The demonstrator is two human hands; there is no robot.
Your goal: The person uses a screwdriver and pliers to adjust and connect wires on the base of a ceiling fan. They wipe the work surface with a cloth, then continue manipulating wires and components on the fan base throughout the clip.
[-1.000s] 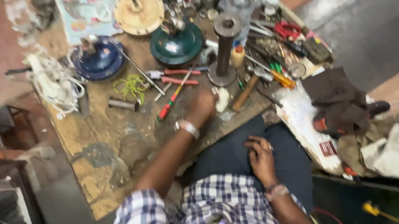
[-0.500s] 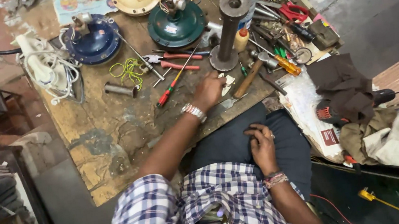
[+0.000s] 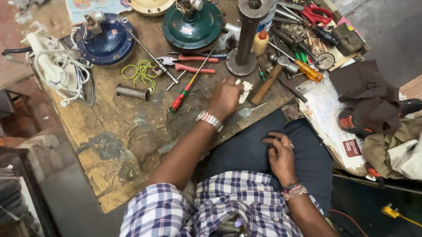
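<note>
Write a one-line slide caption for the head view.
Seated at a cluttered workbench, the left hand rests by a small white piece and a wooden-handled hammer; the right hand lies on the lap.

A rough, worn wooden bench (image 3: 119,132) bears a glossy green metal housing (image 3: 192,25) and a matt brown cloth (image 3: 368,95).

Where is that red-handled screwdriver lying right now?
In the head view, the red-handled screwdriver lies slanted on the workbench, just left of the left hand, below the green motor housing and beside the red-handled pliers.

2 motor housings (image 3: 192,25), 1 hammer (image 3: 269,79), 1 scissors (image 3: 317,14).
</note>
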